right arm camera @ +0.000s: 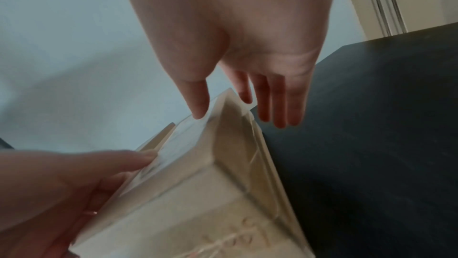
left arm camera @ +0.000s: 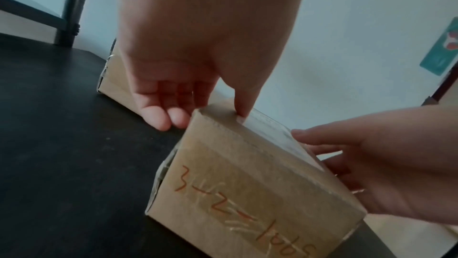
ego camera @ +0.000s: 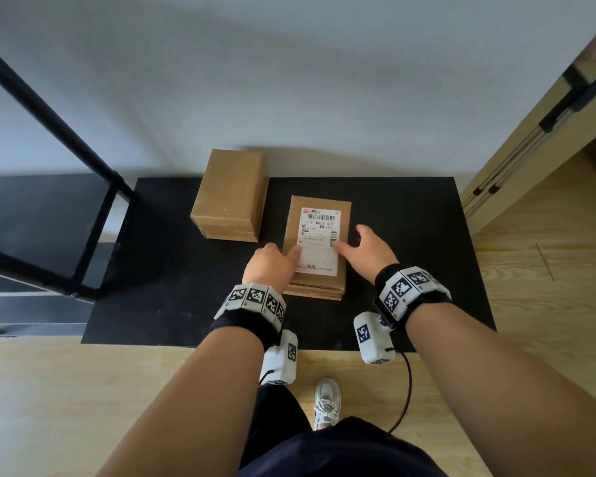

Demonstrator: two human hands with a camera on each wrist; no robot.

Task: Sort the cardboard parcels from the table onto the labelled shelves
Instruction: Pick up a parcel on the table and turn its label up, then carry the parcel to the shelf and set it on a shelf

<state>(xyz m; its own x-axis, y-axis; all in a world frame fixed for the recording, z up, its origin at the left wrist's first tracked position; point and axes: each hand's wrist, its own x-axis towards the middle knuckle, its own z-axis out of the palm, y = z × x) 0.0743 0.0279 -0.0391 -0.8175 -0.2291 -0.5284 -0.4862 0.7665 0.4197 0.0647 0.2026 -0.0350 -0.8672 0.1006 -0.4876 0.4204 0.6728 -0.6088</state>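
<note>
A cardboard parcel (ego camera: 319, 246) with a white shipping label on top lies on the black table (ego camera: 410, 235). Its near face carries orange handwriting, seen in the left wrist view (left arm camera: 247, 184). My left hand (ego camera: 279, 259) is at its left edge: the thumb (left arm camera: 244, 105) touches the top and the fingers (left arm camera: 171, 117) hang beside the left face. My right hand (ego camera: 355, 244) flanks the right edge, its thumb (right arm camera: 198, 105) on the top and its straight fingers (right arm camera: 280, 105) apart from the right face. A second, plain parcel (ego camera: 231, 194) stands at the back left.
A black metal shelf frame (ego camera: 93, 166) stands left of the table. A light wooden panel with metal rods (ego camera: 530, 139) leans in on the right. A white wall runs behind the table. Wooden floor (ego camera: 66, 390) lies in front.
</note>
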